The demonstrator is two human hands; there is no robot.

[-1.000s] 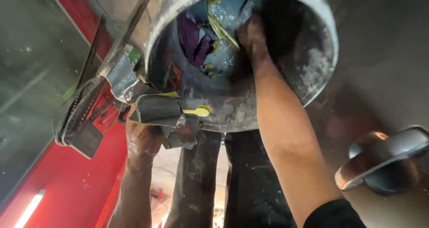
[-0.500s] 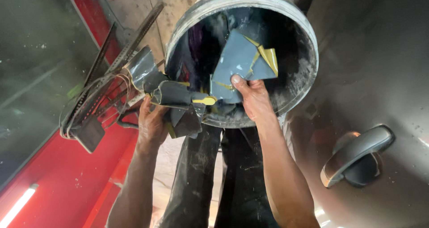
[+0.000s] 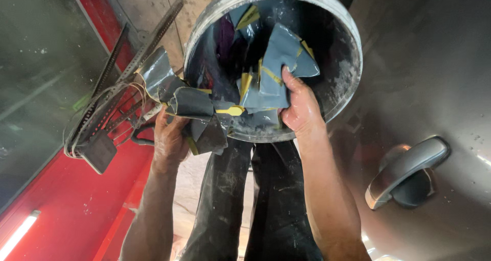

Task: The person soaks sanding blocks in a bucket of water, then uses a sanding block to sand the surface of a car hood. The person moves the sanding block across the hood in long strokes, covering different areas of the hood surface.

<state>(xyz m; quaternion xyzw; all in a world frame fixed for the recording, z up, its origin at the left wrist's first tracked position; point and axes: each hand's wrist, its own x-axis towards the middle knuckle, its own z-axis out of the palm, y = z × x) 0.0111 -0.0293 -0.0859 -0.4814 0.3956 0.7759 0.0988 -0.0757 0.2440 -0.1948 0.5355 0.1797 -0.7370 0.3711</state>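
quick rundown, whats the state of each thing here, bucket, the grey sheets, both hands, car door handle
bucket: tilted toward the camera, open, dusty inside, holds grey scraps
grey sheets in right hand: crumpled, yellow-edged, gripped at the bucket mouth
grey sheets in left hand: bunched, held outside the rim
right hand: closed on sheets
left hand: closed on sheets
car door handle: flush, untouched

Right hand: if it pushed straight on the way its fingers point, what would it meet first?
The right hand already grips grey sandpaper sheets at the bucket mouth. Pushing on, it would probably press into more scraps inside, then the bucket's inner wall; depth is unclear.
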